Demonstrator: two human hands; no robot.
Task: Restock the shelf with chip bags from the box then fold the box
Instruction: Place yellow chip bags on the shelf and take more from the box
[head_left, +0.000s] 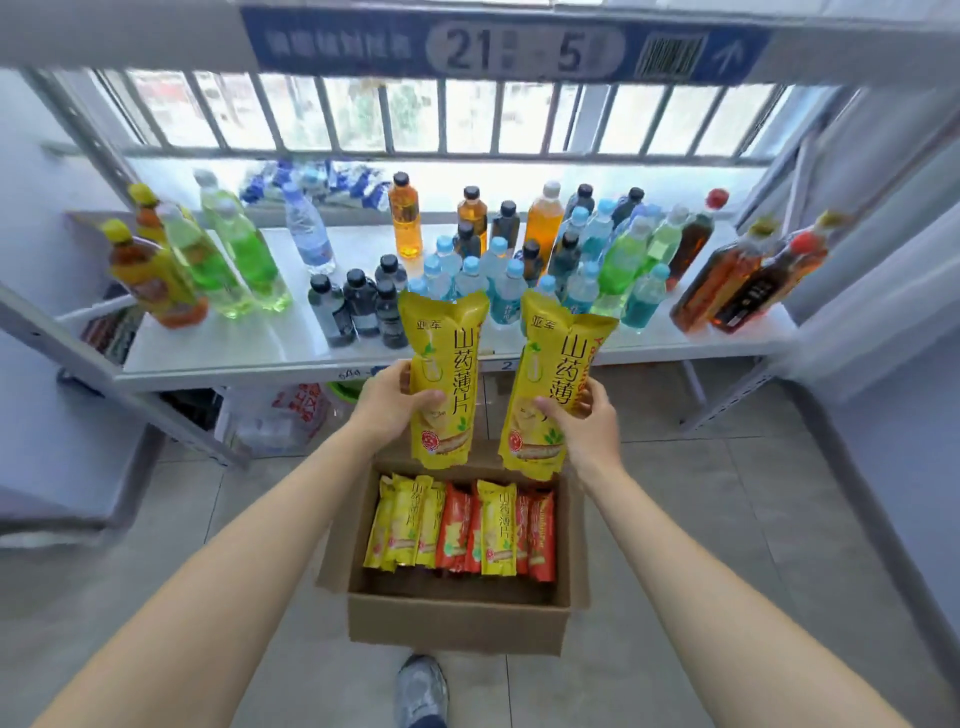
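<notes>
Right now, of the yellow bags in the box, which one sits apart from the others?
The yellow bag right of centre: red bags flank it on both sides, while the other yellow bags cluster together at the box's left end.

Two yellow chip bags (444, 374) are held up, one per hand, above one open cardboard box (457, 618) holding about five more yellow bags (497, 527) and roughly four red bags (454, 527) (overlap blurs the count).

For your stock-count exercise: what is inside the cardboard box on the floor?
The cardboard box holds yellow chip bags and red chip bags standing in a row. What lies beneath or behind them is covered.
</notes>
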